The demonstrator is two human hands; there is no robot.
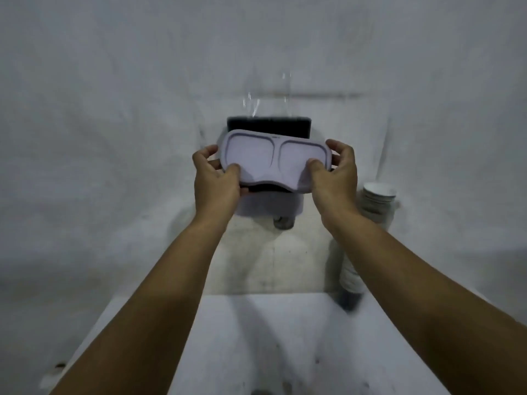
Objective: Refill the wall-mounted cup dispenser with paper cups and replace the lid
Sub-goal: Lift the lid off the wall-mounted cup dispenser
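Pale lilac lid (272,161), shaped like two joined rounded panels, held level between both hands, directly over the wall-mounted cup dispenser (268,206), tilted a little toward the viewer, far edge close to the dark back plate (269,125) on the wall. Left hand (216,181) gripping the lid's left end, thumb on top, fingers curled beneath. Right hand (333,175) gripping the right end the same way, thumb pressing the top surface, fingers wrapped round the edge. Below the hands, the dispenser's lilac body and a dark round outlet (282,222) at its base. Impossible to tell whether the lid is seated or apart from the rim; a dark gap shows under the near edge. Unclear too whether cups are loaded inside. Beyond the right hand, against the wall, a tall stack of white paper cups (373,212), standing on the pale desk (285,337) beneath both forearms. Likely risks: lid going on crooked if one end drops first, jamming against the back plate; uneven downward force from one thumb straining the wall mount; right elbow swinging out and toppling the cup stack; lid closed early, if the stack remains unloaded.
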